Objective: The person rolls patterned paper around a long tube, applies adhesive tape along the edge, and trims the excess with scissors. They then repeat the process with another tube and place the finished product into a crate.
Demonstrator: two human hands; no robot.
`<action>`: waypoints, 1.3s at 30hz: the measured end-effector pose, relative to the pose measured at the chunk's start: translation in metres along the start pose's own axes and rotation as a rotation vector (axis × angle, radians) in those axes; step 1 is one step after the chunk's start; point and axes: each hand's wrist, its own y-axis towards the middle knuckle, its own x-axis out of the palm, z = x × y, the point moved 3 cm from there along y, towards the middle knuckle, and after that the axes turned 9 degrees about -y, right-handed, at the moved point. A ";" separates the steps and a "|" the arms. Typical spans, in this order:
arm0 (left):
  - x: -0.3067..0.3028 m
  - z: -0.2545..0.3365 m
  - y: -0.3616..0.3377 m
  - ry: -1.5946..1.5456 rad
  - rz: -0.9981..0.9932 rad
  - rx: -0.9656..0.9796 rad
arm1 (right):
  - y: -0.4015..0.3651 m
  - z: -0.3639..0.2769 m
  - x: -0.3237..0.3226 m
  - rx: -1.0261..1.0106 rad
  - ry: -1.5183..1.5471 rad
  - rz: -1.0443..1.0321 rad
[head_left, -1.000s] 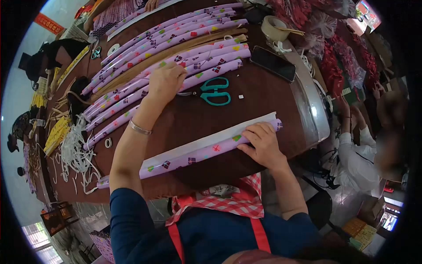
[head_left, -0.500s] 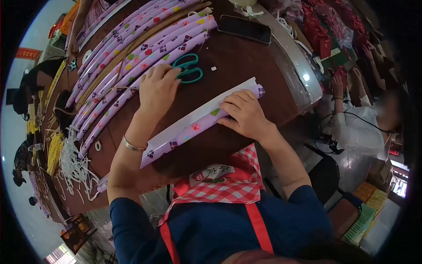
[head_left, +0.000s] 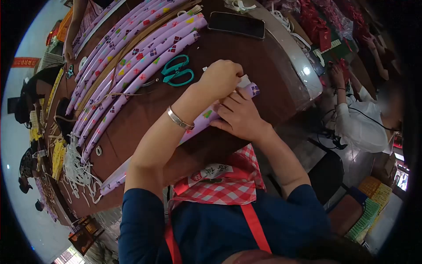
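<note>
The left hand [head_left: 222, 79] is now joining the right hand [head_left: 239, 114] at the far right end of the patterned roll [head_left: 200, 125], so both hands are working on one spot instead of being spread apart. The roll is lying along the near edge of the bench [head_left: 272, 75], its middle passing under the left forearm, and a bit of white edge [head_left: 243, 82] is showing just beyond the left hand's fingers. The right hand's grip is closing over the roll, fingers bending across the top and thumb lying along the near side. The left grip is curling downward at that end (its own wrist and knuckles are hiding the fingertips), so I cannot tell whether it is pinching anything

Half a second ago the left hand was hovering beside the scissors [head_left: 178, 75]; now they are lying uncovered, handles spread and blades pointing toward the finished-looking rolls [head_left: 132, 68]. The long white edge along the roll is now largely disappearing behind the left arm. The phone [head_left: 236, 25] is sitting slightly further left in view, probably because the head is turning, while the right hand is keeping its place near the roll's end
</note>
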 end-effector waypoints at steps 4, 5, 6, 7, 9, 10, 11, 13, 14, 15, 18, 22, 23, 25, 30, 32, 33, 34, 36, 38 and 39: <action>0.004 -0.002 0.005 0.059 -0.002 -0.024 | 0.001 -0.001 0.000 -0.014 0.004 0.065; 0.004 -0.002 0.007 0.052 0.010 -0.080 | 0.003 -0.002 -0.005 -0.012 0.006 0.071; 0.006 -0.004 0.009 0.050 0.037 -0.059 | 0.002 -0.001 -0.004 -0.006 0.005 0.072; 0.008 -0.004 0.011 0.050 0.033 -0.058 | 0.002 -0.001 -0.004 -0.004 0.019 0.079; 0.009 -0.004 0.014 0.071 0.056 -0.050 | 0.002 -0.001 -0.004 -0.003 0.036 0.088; 0.010 -0.004 0.015 0.073 0.054 -0.051 | 0.003 -0.001 -0.004 -0.006 0.039 0.091; 0.012 -0.003 0.016 0.076 0.058 -0.028 | 0.003 -0.001 -0.005 -0.008 0.041 0.094; 0.013 0.001 0.016 0.080 0.058 -0.004 | 0.004 -0.001 -0.006 -0.003 0.054 0.100; 0.012 0.003 0.016 0.079 0.053 -0.017 | 0.004 -0.001 -0.006 0.000 0.067 0.106; 0.012 0.005 0.016 0.078 0.049 -0.030 | 0.003 0.000 -0.006 0.002 0.068 0.107; 0.011 0.003 0.015 0.062 0.050 -0.004 | 0.004 -0.001 -0.005 0.001 0.077 0.113; 0.012 0.001 0.014 0.057 0.060 0.016 | 0.003 0.000 -0.004 -0.003 0.088 0.113; 0.012 0.001 0.014 0.040 0.068 0.037 | 0.003 0.000 -0.005 -0.009 0.095 0.135; 0.013 -0.002 0.014 0.024 0.078 0.057 | 0.001 0.001 -0.004 0.001 0.105 0.096; 0.012 -0.002 0.015 0.005 0.024 0.040 | 0.004 0.000 -0.005 0.004 0.102 0.102; 0.014 -0.004 0.015 0.012 0.026 0.051 | 0.004 0.001 -0.005 -0.003 0.117 0.119; 0.015 -0.005 0.016 0.018 0.029 0.063 | 0.004 0.001 -0.005 -0.003 0.118 0.118; 0.015 -0.004 0.015 0.018 0.029 0.062 | 0.005 0.000 -0.006 0.000 0.120 0.115; 0.014 -0.004 0.015 -0.005 0.042 0.047 | 0.005 0.000 -0.006 0.002 0.123 0.112; 0.014 -0.002 0.015 -0.006 0.042 0.022 | 0.004 -0.001 -0.005 0.006 0.102 0.122; 0.014 -0.002 0.015 -0.006 0.041 -0.001 | 0.003 -0.001 -0.005 0.007 0.102 0.121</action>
